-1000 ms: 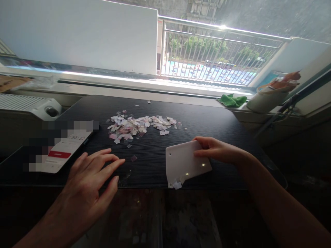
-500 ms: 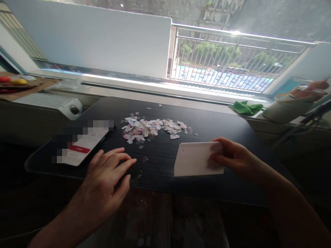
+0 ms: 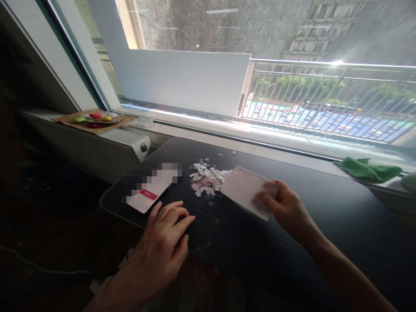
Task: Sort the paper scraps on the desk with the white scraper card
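My right hand pinches a thin whitish translucent rectangular sheet by its right end, thumb on the near face. The sheet is tilted, and its left edge reaches in front of a pile of small torn paper scraps. Part of that pile is hidden behind the sheet. On the near left edge of the dark table, my left hand holds nothing, its fingers loosely spread. A phone with a lit white screen and a red band lies just beyond my left fingers; part of it is blurred out.
A green cloth lies by the window sill at right. At left, a heater stands beside the table, near brown paper bearing red, yellow and green items. A few loose scraps lie around the pile.
The view has swung left. My right hand has brought the sheet leftward up to the pile and tilted it. My left hand keeps almost the same pose near the phone.
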A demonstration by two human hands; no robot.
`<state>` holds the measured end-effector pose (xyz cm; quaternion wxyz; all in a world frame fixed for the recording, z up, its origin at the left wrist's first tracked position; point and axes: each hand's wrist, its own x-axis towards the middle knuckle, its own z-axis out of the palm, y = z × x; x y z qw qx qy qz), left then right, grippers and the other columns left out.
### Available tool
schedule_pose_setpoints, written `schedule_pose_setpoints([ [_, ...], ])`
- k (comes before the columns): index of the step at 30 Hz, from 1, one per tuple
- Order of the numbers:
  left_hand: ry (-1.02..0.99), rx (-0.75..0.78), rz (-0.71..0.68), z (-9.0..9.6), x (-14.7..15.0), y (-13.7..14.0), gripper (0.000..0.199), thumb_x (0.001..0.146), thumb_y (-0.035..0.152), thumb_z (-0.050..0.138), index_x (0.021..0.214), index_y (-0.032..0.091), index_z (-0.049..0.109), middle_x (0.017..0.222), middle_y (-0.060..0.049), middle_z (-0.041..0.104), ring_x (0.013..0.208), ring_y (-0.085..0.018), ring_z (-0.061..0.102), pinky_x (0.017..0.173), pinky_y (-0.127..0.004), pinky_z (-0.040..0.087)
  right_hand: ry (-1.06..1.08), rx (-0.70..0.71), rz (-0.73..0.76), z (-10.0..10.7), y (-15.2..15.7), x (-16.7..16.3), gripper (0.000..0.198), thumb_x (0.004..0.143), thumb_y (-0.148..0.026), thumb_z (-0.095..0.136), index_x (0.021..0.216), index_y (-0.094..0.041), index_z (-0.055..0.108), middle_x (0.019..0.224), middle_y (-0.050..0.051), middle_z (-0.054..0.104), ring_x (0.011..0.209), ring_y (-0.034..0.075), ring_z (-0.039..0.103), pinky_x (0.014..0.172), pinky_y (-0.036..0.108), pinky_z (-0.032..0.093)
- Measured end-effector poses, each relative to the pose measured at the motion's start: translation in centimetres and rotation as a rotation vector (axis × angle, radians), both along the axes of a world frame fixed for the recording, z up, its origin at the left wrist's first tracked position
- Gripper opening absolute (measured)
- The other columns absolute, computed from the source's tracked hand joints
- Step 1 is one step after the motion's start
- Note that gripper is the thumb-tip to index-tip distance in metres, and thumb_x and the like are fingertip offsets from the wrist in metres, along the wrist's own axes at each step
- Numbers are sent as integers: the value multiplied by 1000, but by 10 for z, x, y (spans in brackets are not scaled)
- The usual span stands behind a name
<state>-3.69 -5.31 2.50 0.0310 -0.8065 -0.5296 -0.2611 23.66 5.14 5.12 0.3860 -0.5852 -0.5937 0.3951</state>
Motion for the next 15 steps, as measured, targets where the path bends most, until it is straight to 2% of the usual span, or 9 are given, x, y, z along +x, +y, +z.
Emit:
schedule_pose_setpoints([
  [3,-13,-11,14,-2,-1,0,35,86,10,44,115,21,59,111,-7,60,120,-27,49,106,-57,33,-7,-14,69,0,-7,-2,29,77,-38,62,99,-21,56,79,3,69,71,22,70,61,33,59],
  [10,-42,-24,29,-2,0,0,36,85,9,43,112,20,63,110,-8,60,119,-27,50,107,-58,33,-20,22,54,0,0,-11,37,75,-44,65,102,-21,54,83,4,69,73,22,70,64,36,60],
  [15,-47,-49,54,1,0,-1,35,85,11,44,113,20,64,111,-8,62,119,-28,50,108,-57,33,-76,-33,181,4,-7,-10,32,79,-44,60,100,-21,53,83,5,67,77,25,70,69,40,60],
])
